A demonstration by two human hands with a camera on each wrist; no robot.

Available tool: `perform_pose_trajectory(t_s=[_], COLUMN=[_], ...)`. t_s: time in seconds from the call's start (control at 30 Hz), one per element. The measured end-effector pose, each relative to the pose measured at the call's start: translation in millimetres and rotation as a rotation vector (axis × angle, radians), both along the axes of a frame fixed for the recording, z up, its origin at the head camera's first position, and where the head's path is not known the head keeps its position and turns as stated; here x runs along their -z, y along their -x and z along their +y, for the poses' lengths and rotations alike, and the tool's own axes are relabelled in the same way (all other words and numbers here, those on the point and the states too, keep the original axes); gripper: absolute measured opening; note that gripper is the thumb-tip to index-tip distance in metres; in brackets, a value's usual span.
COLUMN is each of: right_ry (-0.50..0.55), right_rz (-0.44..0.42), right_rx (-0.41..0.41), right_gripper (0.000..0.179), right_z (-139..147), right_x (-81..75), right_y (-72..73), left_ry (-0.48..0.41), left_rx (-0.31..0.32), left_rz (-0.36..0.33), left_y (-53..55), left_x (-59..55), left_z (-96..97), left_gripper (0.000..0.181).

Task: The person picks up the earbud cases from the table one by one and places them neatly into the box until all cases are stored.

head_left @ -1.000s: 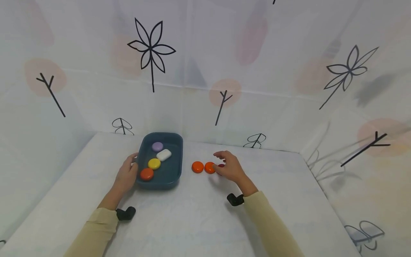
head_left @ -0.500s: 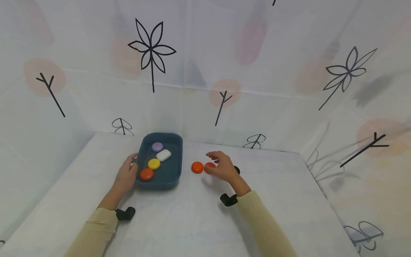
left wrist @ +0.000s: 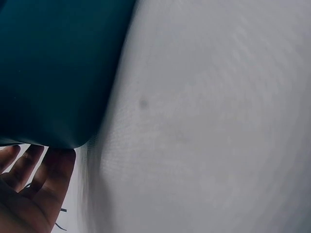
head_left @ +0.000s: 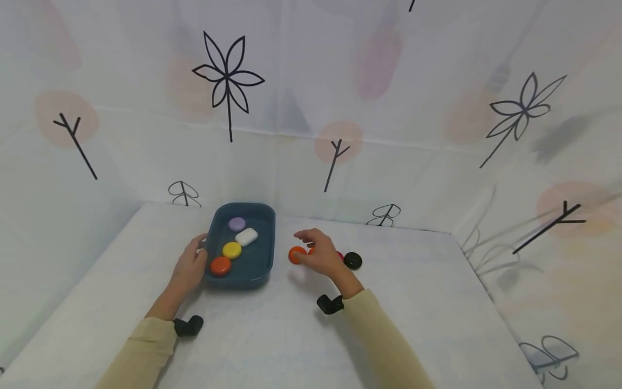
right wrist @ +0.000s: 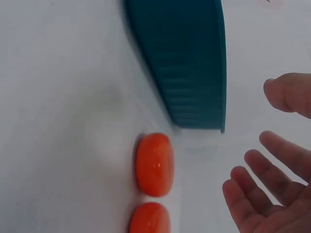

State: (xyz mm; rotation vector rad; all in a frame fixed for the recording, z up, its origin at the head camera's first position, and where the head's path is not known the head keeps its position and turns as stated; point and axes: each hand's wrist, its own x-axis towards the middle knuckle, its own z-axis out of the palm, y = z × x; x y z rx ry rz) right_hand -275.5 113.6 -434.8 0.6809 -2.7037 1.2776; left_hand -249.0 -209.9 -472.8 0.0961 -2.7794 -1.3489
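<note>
Evidently, the left hand touched the tray without gripping; the right hand hovered empty near an orange disc right of the tray, where a low, even pinch seemed safest.

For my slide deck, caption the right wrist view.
The right hand hovers above two orange pieces lying beside a teal tray.
</note>
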Motion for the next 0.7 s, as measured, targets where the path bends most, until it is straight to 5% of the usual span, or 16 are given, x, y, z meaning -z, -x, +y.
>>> perform_pose_trajectory(t_s=[0.4,0.7], right_ry=[-0.005,-0.003], right_rz=[-0.037,0.022], right_rx=[-0.047,-0.097], right_gripper=[0.043,0.042], right_z=[-29,-45], right_x=[-5.8,-6.0], right_y=[-2.6,-3.4], left_ry=[-0.006,-0.021], left_rx=[-0.004,0.012], left_rz=[0.005,0.021], left_y=[-1.0,-0.2], left_x=[1.7,3.2], left_z=[0.5,-0.6], left_gripper=[0.050,0.049])
